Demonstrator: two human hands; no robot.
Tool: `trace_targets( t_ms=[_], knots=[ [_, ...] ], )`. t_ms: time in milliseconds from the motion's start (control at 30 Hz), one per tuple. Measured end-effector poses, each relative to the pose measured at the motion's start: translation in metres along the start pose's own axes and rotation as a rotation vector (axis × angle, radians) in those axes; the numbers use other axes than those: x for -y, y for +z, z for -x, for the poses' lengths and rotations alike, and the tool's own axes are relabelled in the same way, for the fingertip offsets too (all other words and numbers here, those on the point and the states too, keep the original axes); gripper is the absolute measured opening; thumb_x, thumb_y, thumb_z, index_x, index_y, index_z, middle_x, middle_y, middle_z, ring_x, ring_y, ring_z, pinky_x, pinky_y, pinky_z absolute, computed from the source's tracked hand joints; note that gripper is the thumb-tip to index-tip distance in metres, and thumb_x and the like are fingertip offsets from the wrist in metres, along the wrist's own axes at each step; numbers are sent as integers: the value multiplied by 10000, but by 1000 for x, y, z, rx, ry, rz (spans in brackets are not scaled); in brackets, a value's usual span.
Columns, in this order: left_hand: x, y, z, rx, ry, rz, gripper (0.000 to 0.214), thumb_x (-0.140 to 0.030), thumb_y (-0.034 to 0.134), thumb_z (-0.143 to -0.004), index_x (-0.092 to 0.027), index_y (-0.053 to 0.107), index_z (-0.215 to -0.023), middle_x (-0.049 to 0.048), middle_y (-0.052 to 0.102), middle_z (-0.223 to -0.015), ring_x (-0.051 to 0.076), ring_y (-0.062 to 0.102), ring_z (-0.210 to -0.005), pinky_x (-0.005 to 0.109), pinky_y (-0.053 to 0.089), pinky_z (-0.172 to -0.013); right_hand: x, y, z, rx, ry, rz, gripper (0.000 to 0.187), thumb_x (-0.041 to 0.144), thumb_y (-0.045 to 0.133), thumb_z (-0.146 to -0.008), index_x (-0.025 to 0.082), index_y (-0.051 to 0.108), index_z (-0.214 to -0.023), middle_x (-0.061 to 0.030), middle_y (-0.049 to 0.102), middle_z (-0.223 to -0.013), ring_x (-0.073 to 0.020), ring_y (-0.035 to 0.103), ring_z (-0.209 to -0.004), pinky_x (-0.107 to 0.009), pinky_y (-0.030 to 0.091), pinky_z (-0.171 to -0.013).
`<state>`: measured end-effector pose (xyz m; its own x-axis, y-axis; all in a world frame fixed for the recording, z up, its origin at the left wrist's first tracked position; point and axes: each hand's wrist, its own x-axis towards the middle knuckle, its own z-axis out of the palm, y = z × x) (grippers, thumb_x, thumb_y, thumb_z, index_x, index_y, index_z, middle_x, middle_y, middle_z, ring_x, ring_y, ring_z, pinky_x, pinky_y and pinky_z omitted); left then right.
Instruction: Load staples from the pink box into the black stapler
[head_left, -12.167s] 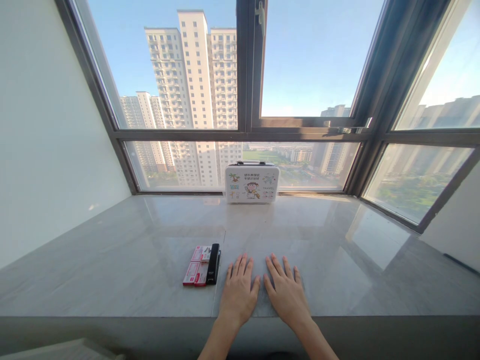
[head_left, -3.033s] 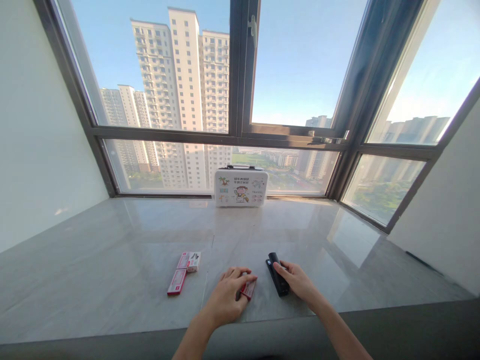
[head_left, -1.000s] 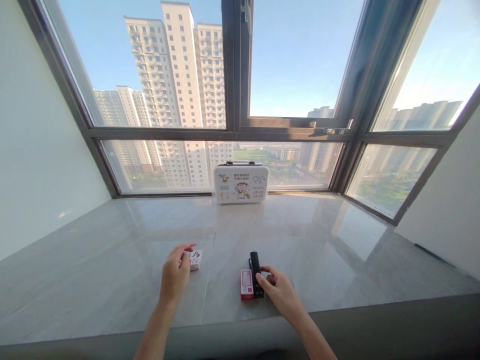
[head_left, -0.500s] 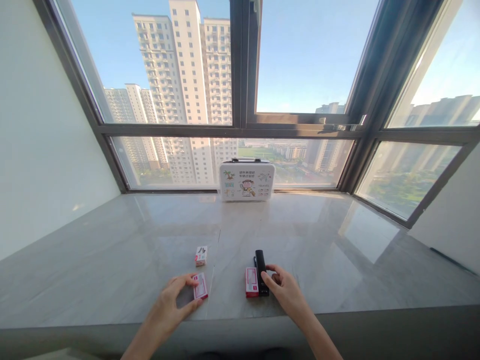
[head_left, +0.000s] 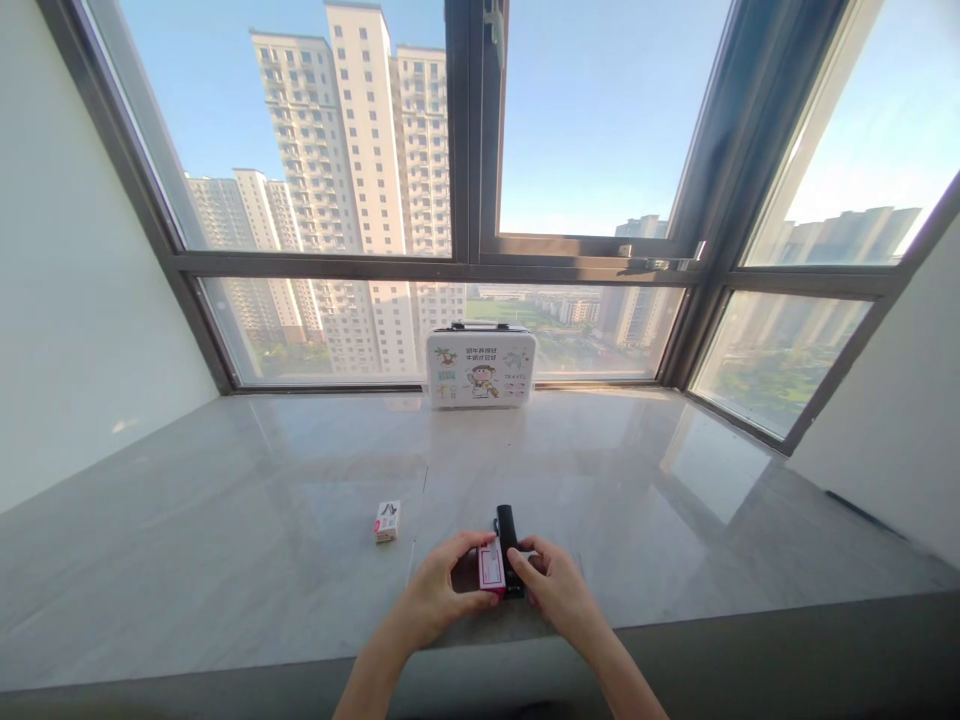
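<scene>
My left hand (head_left: pixel 444 588) is closed around a small white box with a pink border (head_left: pixel 491 565), thumb at its near end and fingers at its far end. The box is right up against the left side of a black stapler (head_left: pixel 508 535). A second pink-edged box that stood beside the stapler is no longer separately visible; I cannot tell whether it lies underneath. On the stapler's right side my right hand (head_left: pixel 551 585) grips it with thumb and fingers. Further left, a small white and red box with a stapler picture (head_left: pixel 387 522) stands on the grey stone sill.
A white case with cartoon prints and a black handle (head_left: pixel 481 370) stands upright against the window at the back. The glossy stone sill (head_left: pixel 247 560) ends in a front edge near me. White walls flank it on both sides.
My left hand has carried its pink-edged box rightward to the stapler. My right hand stays on the stapler. The view has shifted slightly to the right.
</scene>
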<state>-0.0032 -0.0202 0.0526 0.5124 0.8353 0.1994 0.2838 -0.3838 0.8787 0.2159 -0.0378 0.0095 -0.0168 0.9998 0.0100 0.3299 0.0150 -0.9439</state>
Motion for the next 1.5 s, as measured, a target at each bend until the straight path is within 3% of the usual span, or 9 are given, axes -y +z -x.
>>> trace_targets(
  t_ms=[167, 333, 467, 533, 600, 733, 1000, 1167, 1500],
  knots=[
    [0, 4, -2, 1, -32, -32, 680, -343, 804, -710, -296, 572, -1347, 22, 677, -1245, 242, 628, -1120, 322, 480, -993, 1, 2, 2, 79, 47, -74, 609, 720, 460, -886, 177, 601, -1121, 50, 558, -542, -90, 401, -325, -202, 276, -336],
    [2, 5, 0, -72, 10, -75, 808, -472, 802, -720, -292, 475, -1437, 72, 553, -1422, 273, 529, -1285, 366, 437, -1070, 4, -4, 7, -35, 69, -62, 701, 741, 386, -906, 165, 580, -1256, 48, 525, -584, -96, 420, -383, -217, 324, -377],
    [25, -40, 4, -442, -77, -206, 450, -571, 499, -930, -234, 616, -1206, 66, 665, -1167, 215, 627, -1049, 302, 503, -853, 4, -9, 21, -124, -4, 68, 729, 687, 566, -853, 152, 563, -1349, 28, 548, -680, -128, 521, -581, -241, 411, -550],
    [44, -73, 6, -705, -211, -390, 458, -614, 452, -927, -209, 646, -1020, 41, 678, -929, 194, 621, -815, 284, 475, -722, 6, -9, 28, -103, -41, 163, 794, 638, 677, -794, 162, 521, -1411, 28, 558, -715, -143, 543, -653, -247, 413, -605],
    [62, -102, 8, -819, -323, -547, 461, -623, 430, -921, -216, 643, -879, 29, 665, -833, 197, 594, -749, 287, 435, -690, 9, -7, 32, -65, -36, 263, 877, 596, 743, -742, 164, 475, -1456, 30, 569, -721, -154, 552, -661, -253, 395, -602],
    [81, -117, 4, -562, -454, -666, 525, -629, 375, -940, -236, 627, -700, 22, 640, -679, 202, 587, -663, 277, 336, -615, 25, -5, 30, -23, -53, 409, 867, 491, 817, -661, 174, 518, -1410, -5, 655, -782, -198, 598, -710, -269, 374, -616],
    [55, -57, -33, -237, -343, -693, 620, -610, 269, -994, -226, 632, -670, 30, 647, -618, 180, 601, -631, 264, 287, -599, 51, 0, 15, 89, -142, 451, 447, 357, 776, -682, 243, 645, -1094, -2, 734, -874, -229, 667, -785, -257, 350, -622],
    [48, -32, -45, -207, -301, -700, 634, -592, 241, -1012, -221, 659, -712, 51, 685, -662, 182, 622, -670, 263, 311, -629, 50, 5, 3, 102, -159, 491, 437, 369, 779, -674, 239, 651, -1071, -9, 740, -874, -225, 666, -763, -252, 340, -611],
    [43, -27, -46, -269, -314, -763, 601, -550, 237, -1027, -210, 698, -844, 118, 740, -870, 225, 669, -818, 289, 339, -687, 47, 8, 2, 96, -160, 474, 461, 375, 788, -672, 239, 655, -1092, -2, 734, -836, -215, 660, -734, -246, 336, -603]
  ],
)
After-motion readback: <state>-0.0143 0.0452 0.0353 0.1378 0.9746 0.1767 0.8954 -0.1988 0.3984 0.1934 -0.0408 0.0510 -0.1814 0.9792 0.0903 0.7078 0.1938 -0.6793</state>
